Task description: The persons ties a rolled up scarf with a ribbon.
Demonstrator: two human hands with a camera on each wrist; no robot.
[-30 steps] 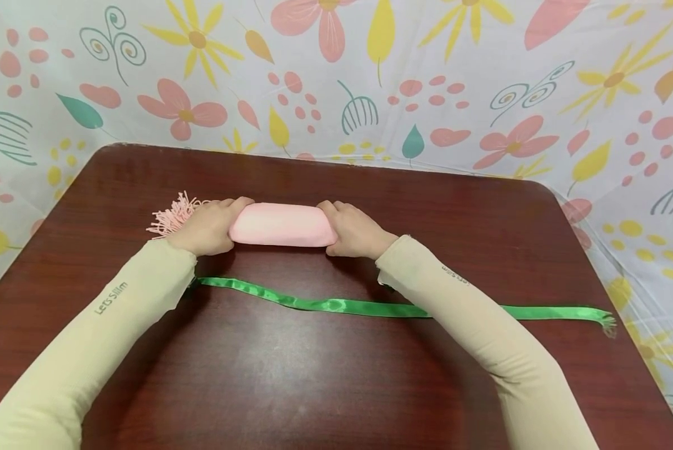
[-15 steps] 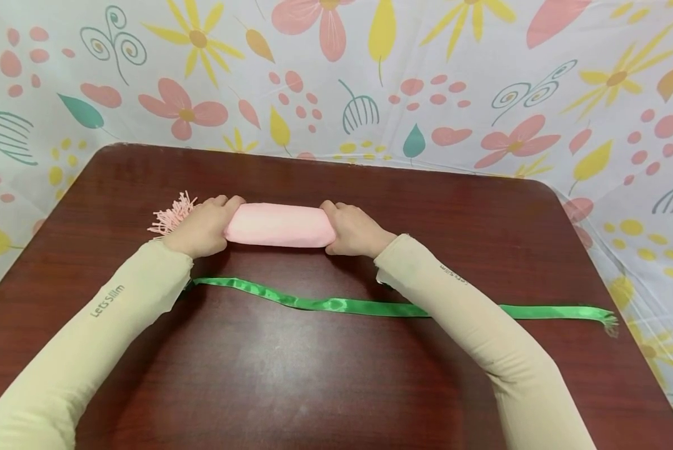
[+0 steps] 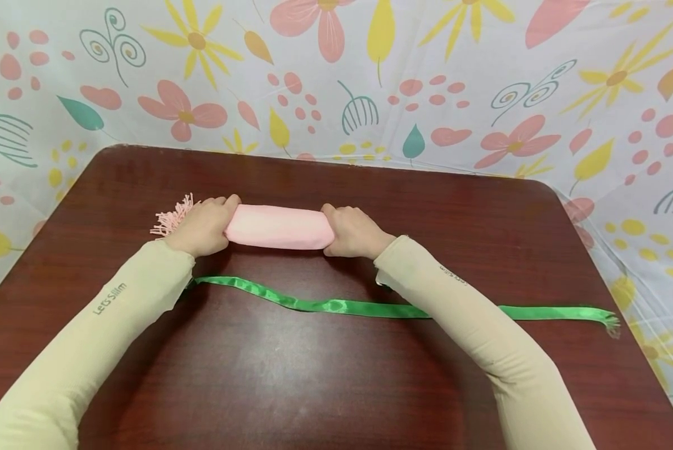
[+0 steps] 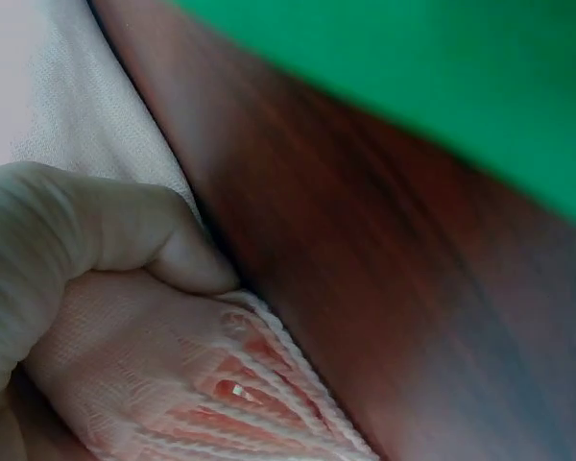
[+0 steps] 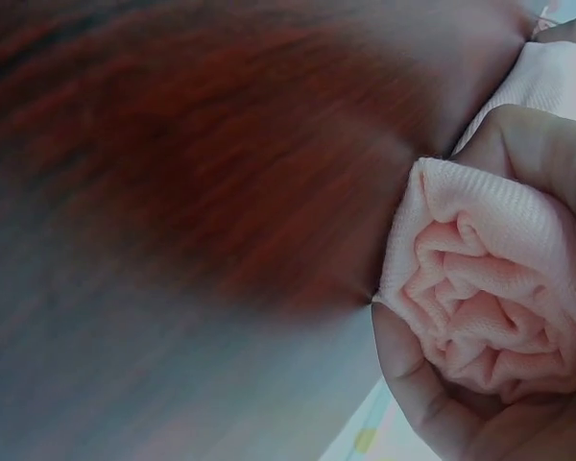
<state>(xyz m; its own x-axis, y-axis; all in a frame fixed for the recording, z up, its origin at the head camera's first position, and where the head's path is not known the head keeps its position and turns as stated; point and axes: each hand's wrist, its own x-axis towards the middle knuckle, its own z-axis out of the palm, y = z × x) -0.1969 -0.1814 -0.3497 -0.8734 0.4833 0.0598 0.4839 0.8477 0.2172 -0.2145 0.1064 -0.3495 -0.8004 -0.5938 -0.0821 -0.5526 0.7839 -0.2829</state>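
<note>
The left hand (image 3: 204, 226) and right hand (image 3: 355, 232) grip opposite ends of a rolled pink fringed cloth (image 3: 280, 226), a shiny green ribbon (image 3: 364, 308) extending toward the dark-brown table's (image 3: 291, 369) right edge.

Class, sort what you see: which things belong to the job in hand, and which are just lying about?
In the job:
Pink cloth roll
Left hand, gripping its fringed end
Right hand, fingers curled round the other end

Apparently outside it:
Green ribbon on the table, in neither hand; later use can't be judged
Floral backdrop
</note>
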